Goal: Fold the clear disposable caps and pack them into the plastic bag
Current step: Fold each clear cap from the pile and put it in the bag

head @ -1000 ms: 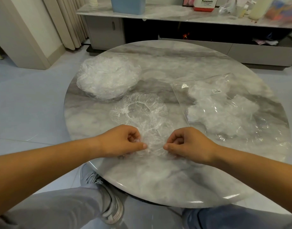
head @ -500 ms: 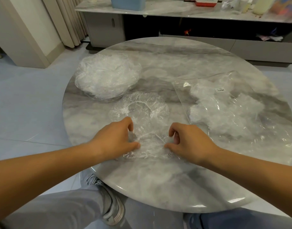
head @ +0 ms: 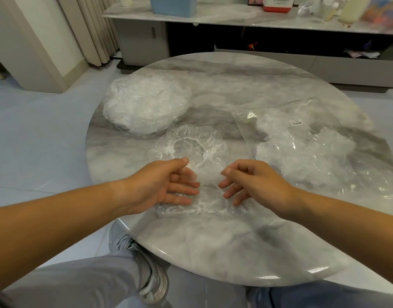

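Round marble table [head: 213,252]: under both hands.
Left hand [head: 166,185]: fingers spread, gripping nothing, lower fingers on the cap's near edge.
Right hand [head: 255,183]: fingers loosely extended, gripping nothing, just over that edge.
Clear disposable cap [head: 200,147]: lying on the table, between and just beyond the hands.
Pile of caps [head: 144,105]: beyond the left hand.
Plastic bag [head: 313,152]: beyond the right hand, caps inside.

Table [head: 246,252] grey-white marble, veined; caps [head: 146,107] clear, whitish; bin [head: 173,5] blue; trousers [head: 80,283] grey.
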A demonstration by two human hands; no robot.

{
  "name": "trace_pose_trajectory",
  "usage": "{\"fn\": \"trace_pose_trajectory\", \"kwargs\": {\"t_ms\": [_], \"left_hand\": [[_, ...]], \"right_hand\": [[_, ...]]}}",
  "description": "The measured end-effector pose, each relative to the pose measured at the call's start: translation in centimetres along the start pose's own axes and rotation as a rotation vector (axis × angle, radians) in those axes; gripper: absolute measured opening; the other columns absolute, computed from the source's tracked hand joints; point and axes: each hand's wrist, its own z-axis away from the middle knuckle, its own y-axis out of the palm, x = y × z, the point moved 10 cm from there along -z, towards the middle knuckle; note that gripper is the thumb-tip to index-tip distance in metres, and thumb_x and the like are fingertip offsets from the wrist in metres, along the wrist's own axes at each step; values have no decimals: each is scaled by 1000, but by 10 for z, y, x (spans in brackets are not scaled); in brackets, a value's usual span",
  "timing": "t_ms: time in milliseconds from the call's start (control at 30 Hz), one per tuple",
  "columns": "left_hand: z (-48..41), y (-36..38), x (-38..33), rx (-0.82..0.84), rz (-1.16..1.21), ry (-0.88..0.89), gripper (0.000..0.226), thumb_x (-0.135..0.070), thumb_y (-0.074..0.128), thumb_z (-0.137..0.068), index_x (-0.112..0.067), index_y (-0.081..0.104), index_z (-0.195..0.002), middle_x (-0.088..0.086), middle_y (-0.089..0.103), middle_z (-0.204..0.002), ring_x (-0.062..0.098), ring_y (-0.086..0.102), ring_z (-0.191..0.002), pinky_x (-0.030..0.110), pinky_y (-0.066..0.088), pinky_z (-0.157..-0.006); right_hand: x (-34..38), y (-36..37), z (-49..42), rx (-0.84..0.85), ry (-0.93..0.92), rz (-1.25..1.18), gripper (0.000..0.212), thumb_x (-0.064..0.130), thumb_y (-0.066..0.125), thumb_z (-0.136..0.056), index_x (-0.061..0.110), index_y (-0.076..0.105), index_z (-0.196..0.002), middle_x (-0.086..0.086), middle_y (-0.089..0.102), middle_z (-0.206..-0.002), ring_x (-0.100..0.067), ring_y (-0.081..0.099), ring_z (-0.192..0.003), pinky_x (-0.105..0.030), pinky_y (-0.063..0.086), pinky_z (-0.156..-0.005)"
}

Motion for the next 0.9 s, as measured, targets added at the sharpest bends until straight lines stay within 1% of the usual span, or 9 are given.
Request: {"fn": "trace_pose_trajectory", "kwargs": {"t_ms": [167,300,400,500,567,667,733,833,900], "left_hand": [[1,-1,-2,-18,-220,60,32,-20,65,-97,12,68,-95,19,68,-81,30,74,-85,41,64,-71],[2,-2,-1,-76,-601,119,22,-18,77,-89,2,67,-92,10,68,-68,19,66,-56,31,56,-49],[1,-3,0,-121,-859,161,28,-27,85,-80,-11,64,-90,3,65,-65,18,63,-52,32,55,-48],[1,-14,-7,-249,-1040,210,45,-44,88,-71,-23,53,-92,0,66,-72,15,63,-57,30,54,-54],[0,-21,-7,-301,-1064,197,59,-54,87,-67,-26,45,-97,0,64,-75,15,61,-60,34,54,-57],[1,-21,-9,-333,-1176,185,67,-64,84,-64,-28,42,-101,-4,63,-80,13,60,-68,32,50,-59],[3,-18,-12,-355,-1282,193,66,-71,79,-64,-29,44,-101,-8,60,-84,11,58,-75,31,47,-62],[6,-16,-15,-390,-1424,190,70,-81,70,-64,-28,45,-102,-7,54,-98,14,56,-86,34,50,-73],[8,-18,-17,-416,-1510,164,76,-86,64,-65,-27,45,-108,-4,49,-107,19,55,-98,35,49,-78]], "right_hand": [[18,13,19,44,-340,702,29,47,58,-95,25,68,-80,8,68,-74,-9,64,-71,-27,54,-68],[2,32,27,179,-426,1042,51,68,33,-88,31,68,-93,16,55,-80,-3,52,-81,-26,49,-74],[-9,35,27,214,-419,1133,56,69,28,-88,33,68,-105,18,48,-84,0,44,-86,-29,50,-78],[-3,34,28,198,-442,1098,53,67,31,-90,33,71,-97,17,51,-78,-2,49,-80,-29,49,-73],[13,33,30,102,-547,1023,45,62,40,-92,31,72,-93,18,52,-74,-2,49,-74,-27,48,-67],[43,38,45,-69,-827,1014,31,47,54,-96,23,73,-103,9,61,-98,-8,52,-92,-31,47,-75],[42,55,53,-30,-956,1151,29,42,57,-97,21,71,-112,-3,61,-128,-23,53,-116,-38,44,-91],[22,70,48,141,-886,1258,42,46,51,-100,20,63,-130,-4,49,-151,-25,42,-138,-42,35,-111],[6,70,43,253,-782,1255,50,51,43,-102,20,56,-140,0,44,-155,-20,38,-141,-41,34,-114]]}}
